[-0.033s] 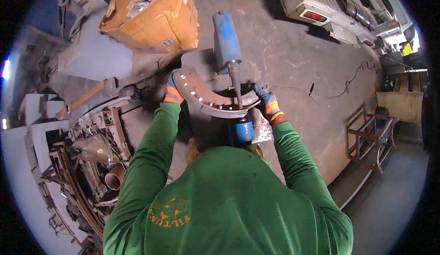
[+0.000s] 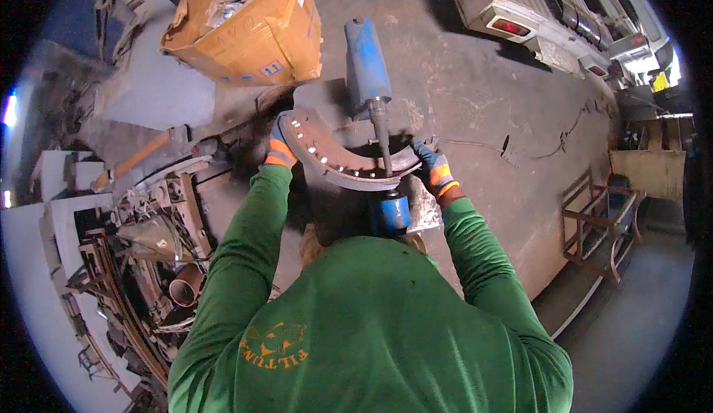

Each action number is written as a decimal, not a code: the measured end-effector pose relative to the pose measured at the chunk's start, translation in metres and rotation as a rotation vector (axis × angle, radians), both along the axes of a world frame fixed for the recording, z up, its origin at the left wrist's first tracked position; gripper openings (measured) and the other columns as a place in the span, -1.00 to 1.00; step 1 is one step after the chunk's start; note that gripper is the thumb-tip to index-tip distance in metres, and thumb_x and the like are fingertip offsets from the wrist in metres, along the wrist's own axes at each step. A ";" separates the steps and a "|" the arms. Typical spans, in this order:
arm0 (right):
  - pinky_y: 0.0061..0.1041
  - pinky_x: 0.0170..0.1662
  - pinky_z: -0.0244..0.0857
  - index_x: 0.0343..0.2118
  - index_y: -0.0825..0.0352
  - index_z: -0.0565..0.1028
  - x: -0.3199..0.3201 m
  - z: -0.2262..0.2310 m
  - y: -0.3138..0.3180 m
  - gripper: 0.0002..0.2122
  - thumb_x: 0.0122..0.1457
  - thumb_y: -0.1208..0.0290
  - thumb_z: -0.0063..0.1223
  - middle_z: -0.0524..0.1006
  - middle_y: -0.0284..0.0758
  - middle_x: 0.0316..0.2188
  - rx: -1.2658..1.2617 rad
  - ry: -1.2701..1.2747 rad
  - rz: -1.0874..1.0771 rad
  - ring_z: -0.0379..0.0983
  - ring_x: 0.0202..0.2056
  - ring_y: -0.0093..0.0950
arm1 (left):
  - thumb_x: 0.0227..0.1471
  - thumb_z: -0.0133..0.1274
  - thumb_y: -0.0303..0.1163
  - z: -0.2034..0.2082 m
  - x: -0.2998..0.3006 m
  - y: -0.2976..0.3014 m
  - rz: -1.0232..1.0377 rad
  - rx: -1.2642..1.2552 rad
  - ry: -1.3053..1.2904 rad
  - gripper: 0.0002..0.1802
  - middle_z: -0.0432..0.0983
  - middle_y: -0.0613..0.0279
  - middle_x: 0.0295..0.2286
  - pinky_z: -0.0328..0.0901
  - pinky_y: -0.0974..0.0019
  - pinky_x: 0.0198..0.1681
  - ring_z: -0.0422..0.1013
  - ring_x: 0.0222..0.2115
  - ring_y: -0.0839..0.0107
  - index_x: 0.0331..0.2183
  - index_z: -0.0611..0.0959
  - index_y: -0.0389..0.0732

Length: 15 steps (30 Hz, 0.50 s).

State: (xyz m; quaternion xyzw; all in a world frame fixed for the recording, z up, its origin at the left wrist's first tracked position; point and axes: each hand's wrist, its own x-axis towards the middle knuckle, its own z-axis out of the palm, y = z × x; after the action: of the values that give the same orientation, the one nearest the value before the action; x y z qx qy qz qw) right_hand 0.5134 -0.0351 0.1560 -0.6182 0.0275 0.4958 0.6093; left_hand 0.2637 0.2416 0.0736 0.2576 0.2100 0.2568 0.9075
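A curved, rusty brake shoe (image 2: 336,165) with a row of small pale rivets along its inner face lies across a press. My left hand (image 2: 280,144), in a grey and orange glove, is closed around its left end. At the right end, my right hand (image 2: 434,165) grips the shoe in a matching glove. The steel ram (image 2: 381,134) of the blue upper cylinder (image 2: 368,60) comes down to the shoe's inner face, right of its middle. Below the shoe stands a blue lower cylinder (image 2: 394,212). The fingers under the shoe are partly hidden.
A large cardboard box (image 2: 278,45) stands beyond the press at the left. On the left lie an orange-handled hammer (image 2: 141,159) and piled metal parts (image 2: 160,227). A rusty metal frame (image 2: 603,223) stands at the right. A white vehicle (image 2: 512,12) is at the far right.
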 end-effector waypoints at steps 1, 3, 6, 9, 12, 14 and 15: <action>-0.47 -0.34 0.32 -0.20 0.22 0.41 0.000 0.003 0.000 -0.61 -0.07 0.20 0.24 0.47 -0.38 -0.31 0.021 0.020 -0.006 0.41 -0.32 -0.50 | 0.09 -0.26 -0.18 0.008 0.001 0.000 0.012 -0.050 0.053 -0.65 0.47 0.18 -0.27 0.34 0.11 -0.20 0.41 -0.28 0.18 -0.23 0.51 -0.16; -0.47 -0.35 0.36 -0.18 0.27 0.41 0.002 -0.018 -0.008 -0.63 -0.03 0.23 0.20 0.47 -0.35 -0.29 0.041 -0.268 0.062 0.43 -0.32 -0.48 | 0.08 -0.24 -0.16 0.044 0.009 -0.017 0.068 -0.084 0.203 -0.66 0.47 0.20 -0.27 0.35 0.11 -0.22 0.41 -0.30 0.18 -0.24 0.52 -0.14; -0.46 -0.36 0.39 -0.20 0.28 0.44 0.000 -0.031 0.000 -0.65 0.01 0.19 0.15 0.48 -0.34 -0.30 0.094 -0.199 -0.084 0.44 -0.31 -0.50 | 0.08 -0.22 -0.16 0.051 0.007 -0.009 0.107 -0.144 0.279 -0.67 0.47 0.20 -0.28 0.35 0.11 -0.24 0.42 -0.31 0.19 -0.24 0.51 -0.13; -0.45 -0.39 0.38 -0.21 0.28 0.44 0.005 -0.047 0.010 -0.64 0.00 0.17 0.17 0.48 -0.36 -0.36 -0.045 -0.190 -0.007 0.43 -0.36 -0.52 | 0.08 -0.22 -0.18 -0.012 -0.008 0.017 0.061 0.257 0.110 -0.68 0.47 0.21 -0.29 0.35 0.13 -0.25 0.42 -0.32 0.20 -0.24 0.51 -0.14; -0.50 -0.32 0.34 -0.15 0.33 0.42 0.017 -0.047 0.019 -0.60 0.01 0.19 0.15 0.50 -0.34 -0.35 0.114 -0.112 0.002 0.44 -0.37 -0.52 | 0.08 -0.21 -0.18 -0.020 -0.002 0.005 0.058 0.225 0.001 -0.68 0.46 0.22 -0.28 0.35 0.13 -0.24 0.40 -0.29 0.23 -0.24 0.50 -0.14; -0.53 -0.31 0.33 -0.14 0.35 0.42 0.023 -0.033 0.025 -0.59 0.00 0.20 0.17 0.50 -0.35 -0.35 0.045 -0.059 -0.026 0.43 -0.37 -0.53 | 0.07 -0.22 -0.16 0.012 0.002 -0.012 0.090 0.258 0.270 -0.67 0.44 0.22 -0.26 0.33 0.13 -0.22 0.39 -0.26 0.24 -0.22 0.49 -0.14; -0.54 -0.31 0.32 -0.14 0.35 0.42 0.024 -0.025 0.029 -0.58 -0.01 0.20 0.18 0.50 -0.35 -0.35 0.015 -0.028 -0.033 0.43 -0.37 -0.53 | 0.07 -0.22 -0.15 0.013 0.000 -0.012 0.094 0.334 0.363 -0.66 0.44 0.21 -0.24 0.33 0.13 -0.21 0.38 -0.24 0.24 -0.21 0.48 -0.14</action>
State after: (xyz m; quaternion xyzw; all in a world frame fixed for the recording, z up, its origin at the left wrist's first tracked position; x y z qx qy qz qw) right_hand 0.5378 -0.0057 0.1310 -0.6201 0.0254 0.4770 0.6223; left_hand 0.2634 0.2296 0.0870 0.4358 0.3361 0.2796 0.7867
